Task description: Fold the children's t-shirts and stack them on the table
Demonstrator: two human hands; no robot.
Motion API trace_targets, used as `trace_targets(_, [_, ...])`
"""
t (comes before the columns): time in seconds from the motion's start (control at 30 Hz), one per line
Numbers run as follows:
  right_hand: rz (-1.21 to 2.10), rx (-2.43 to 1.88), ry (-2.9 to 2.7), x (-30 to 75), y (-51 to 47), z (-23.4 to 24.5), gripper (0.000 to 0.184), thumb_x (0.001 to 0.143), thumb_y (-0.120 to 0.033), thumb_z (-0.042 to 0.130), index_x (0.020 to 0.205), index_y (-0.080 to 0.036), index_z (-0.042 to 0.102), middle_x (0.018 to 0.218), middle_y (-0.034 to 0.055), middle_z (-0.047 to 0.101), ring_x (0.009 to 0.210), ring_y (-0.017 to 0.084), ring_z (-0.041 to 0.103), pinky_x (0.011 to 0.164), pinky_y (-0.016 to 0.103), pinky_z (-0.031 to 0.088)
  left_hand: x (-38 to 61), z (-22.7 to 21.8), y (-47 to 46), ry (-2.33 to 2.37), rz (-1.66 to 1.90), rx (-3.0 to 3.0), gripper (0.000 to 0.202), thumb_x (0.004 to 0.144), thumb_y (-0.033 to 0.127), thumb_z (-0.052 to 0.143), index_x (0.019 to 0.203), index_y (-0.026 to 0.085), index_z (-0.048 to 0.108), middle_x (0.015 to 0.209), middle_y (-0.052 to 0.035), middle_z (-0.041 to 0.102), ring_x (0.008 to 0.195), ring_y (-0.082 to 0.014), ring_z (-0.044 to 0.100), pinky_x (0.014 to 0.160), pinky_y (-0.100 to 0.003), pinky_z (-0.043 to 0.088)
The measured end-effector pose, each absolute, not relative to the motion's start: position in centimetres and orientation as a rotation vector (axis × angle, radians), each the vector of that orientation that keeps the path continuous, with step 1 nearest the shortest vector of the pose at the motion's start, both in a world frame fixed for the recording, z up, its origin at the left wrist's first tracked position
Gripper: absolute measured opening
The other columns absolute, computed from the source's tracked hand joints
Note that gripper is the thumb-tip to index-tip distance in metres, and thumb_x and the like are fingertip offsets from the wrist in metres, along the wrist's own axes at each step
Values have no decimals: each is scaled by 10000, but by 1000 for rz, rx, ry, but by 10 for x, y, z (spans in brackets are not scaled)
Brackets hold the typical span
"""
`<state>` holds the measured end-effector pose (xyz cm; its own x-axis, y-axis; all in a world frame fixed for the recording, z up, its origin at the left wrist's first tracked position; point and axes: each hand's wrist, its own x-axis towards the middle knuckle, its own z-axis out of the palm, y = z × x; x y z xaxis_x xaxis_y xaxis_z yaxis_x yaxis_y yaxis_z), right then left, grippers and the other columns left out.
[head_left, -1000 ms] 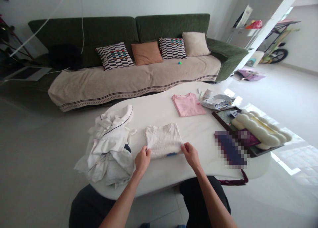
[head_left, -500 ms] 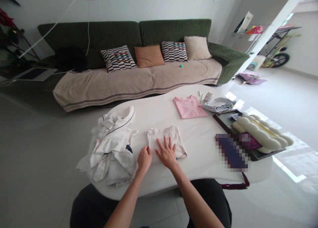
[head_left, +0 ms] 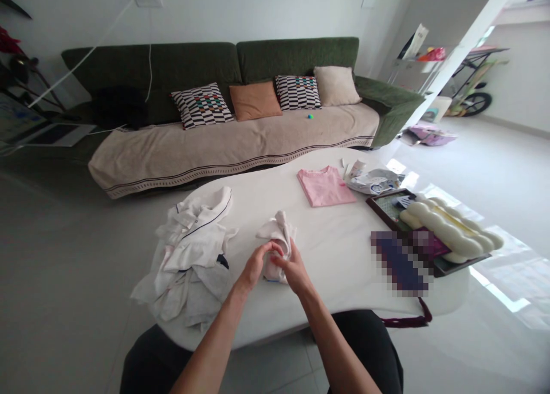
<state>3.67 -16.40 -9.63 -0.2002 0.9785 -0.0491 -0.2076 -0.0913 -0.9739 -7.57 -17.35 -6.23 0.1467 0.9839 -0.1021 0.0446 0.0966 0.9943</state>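
A small white garment point(head_left: 278, 233) is bunched up and lifted off the white table point(head_left: 335, 251) in front of me. My left hand point(head_left: 256, 263) grips its near left edge with curled fingers. My right hand point(head_left: 293, 268) holds its near right side, fingers closed round the cloth. The two hands almost touch. A pile of unfolded white clothes point(head_left: 193, 251) lies just left of my left hand. A folded pink shirt point(head_left: 325, 185) lies flat farther back on the right.
A dark tray point(head_left: 387, 202) with a puffy cream object point(head_left: 449, 225) sits at the table's right end, beside a blurred dark item point(head_left: 399, 262). White packets point(head_left: 372, 180) lie behind the tray. A green sofa point(head_left: 240, 96) with cushions stands beyond the table.
The white garment lay flat with my right palm spread on it; now both hands have gathered it into a bunch and lifted it. One second ago each hand held a near corner.
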Motion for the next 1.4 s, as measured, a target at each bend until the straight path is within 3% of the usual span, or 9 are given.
trace_targets(0.1, [1679, -964, -883, 64, -157, -86, 491, 652, -288, 547, 1119, -144, 504, 941, 69, 629, 833, 216, 590, 727, 304, 465, -60, -24, -176, 1101, 949, 1404, 372, 845, 332, 319, 913, 150, 636, 1169, -53, 567, 1173, -223, 409, 1028, -335, 250])
trace_targets(0.23, [1776, -997, -808, 118, -156, -93, 418, 665, -340, 516, 1015, -117, 566, 928, 104, 638, 807, 241, 606, 677, 320, 479, -58, -9, -174, 1141, 982, 1498, 314, 825, 340, 435, 1032, 172, 599, 1280, -58, 484, 1193, -218, 401, 1004, -314, 291])
trace_targets(0.37, [1809, -1212, -850, 173, -163, -123, 378, 713, -413, 525, 995, -165, 571, 840, 83, 648, 707, 206, 613, 593, 301, 482, -83, -66, -173, 1505, 1086, 1273, 262, 806, 311, 473, 997, 162, 572, 1157, -89, 567, 1092, -189, 502, 939, -278, 359])
trace_targets(0.53, [1546, -1609, -1048, 214, -156, -147, 397, 692, -454, 591, 965, -169, 548, 695, 30, 606, 611, 139, 581, 553, 264, 471, -94, -145, -187, 1764, 743, 977, 294, 773, 267, 521, 1020, 111, 547, 1007, -147, 630, 943, -206, 594, 808, -284, 428])
trace_targets(0.8, [1186, -1882, -1202, 189, -128, -158, 274, 610, -329, 615, 823, -172, 544, 657, 23, 590, 611, 157, 554, 542, 256, 409, -43, -139, -150, 1967, 648, 1218, 285, 735, 278, 570, 964, 108, 561, 1000, -157, 630, 977, -232, 573, 814, -281, 396])
trace_targets(0.93, [1167, -1876, -1256, 187, -133, -154, 179, 620, -328, 578, 701, -173, 540, 655, 29, 595, 665, 177, 566, 572, 258, 410, -39, -143, -147, 1688, 677, 949, 316, 727, 328, 583, 935, 90, 578, 965, -158, 647, 900, -257, 606, 731, -296, 446])
trace_targets(1.13, [1664, -1400, -1187, 202, -152, -139, 515, 615, -225, 542, 1115, -218, 420, 856, 4, 648, 694, 160, 599, 592, 256, 452, -41, -121, -170, 1156, 828, 637, 744, 651, 149, 643, 1322, 241, 335, 1204, -75, 556, 994, -221, 580, 829, -310, 467])
trace_targets(1.27, [1712, -1276, -1107, 216, -115, -115, 555, 583, -177, 525, 1123, -234, 410, 809, -13, 656, 580, 130, 576, 514, 222, 421, -27, -82, -134, 910, 873, 593, 846, 683, 158, 601, 1387, 321, 161, 1261, -58, 507, 971, -224, 594, 833, -351, 472])
trace_targets(1.4, [1516, -1225, -1176, 243, -27, -71, 589, 544, -198, 582, 1113, -233, 436, 748, -22, 650, 553, 130, 569, 510, 222, 420, 0, -49, -45, 763, 1009, 745, 897, 651, 109, 600, 1379, 364, 143, 1254, -33, 512, 940, -209, 605, 808, -344, 483])
